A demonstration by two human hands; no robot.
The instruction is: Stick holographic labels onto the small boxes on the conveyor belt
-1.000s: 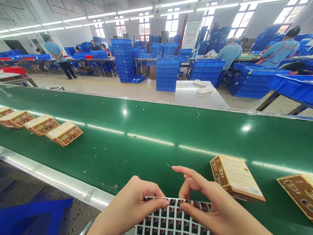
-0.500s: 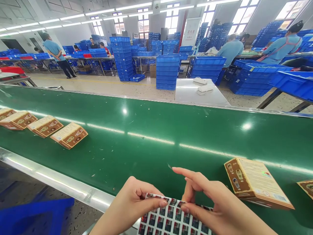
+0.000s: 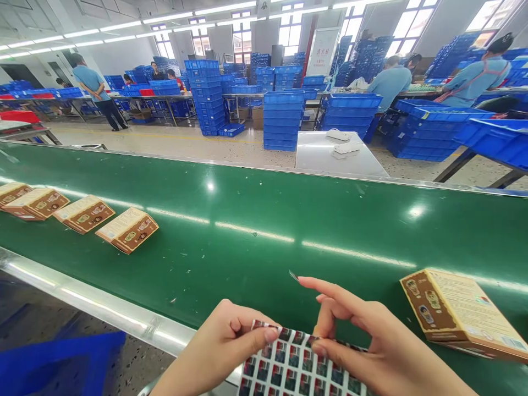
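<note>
A white sheet of small dark red-and-grey stickers [image 3: 291, 363] is held in front of me at the bottom of the head view. My left hand [image 3: 231, 338] pinches its top edge between thumb and fingers. Farther right along that edge, my right hand [image 3: 363, 330] grips the sheet between its thumb and bent fingers. Its index finger stretches out to the left, with a small sticker [image 3: 293, 275] clinging to the fingertip. Right of that hand, a brown-and-cream printed box [image 3: 466, 308] lies on the green conveyor belt [image 3: 231, 264], apart from my fingers.
Several similar boxes [image 3: 127, 230] lie in a row on the belt's left side. A metal rail [image 3: 103, 313] edges the belt, with a blue bin [image 3: 61, 363] below. Beyond stand stacked blue crates [image 3: 282, 121], a white table [image 3: 330, 157] and several people [image 3: 97, 91].
The boxes on the belt have shifted to the right. Both hands and the sticker sheet have moved slightly right, and the hold on the sheet is the same.
</note>
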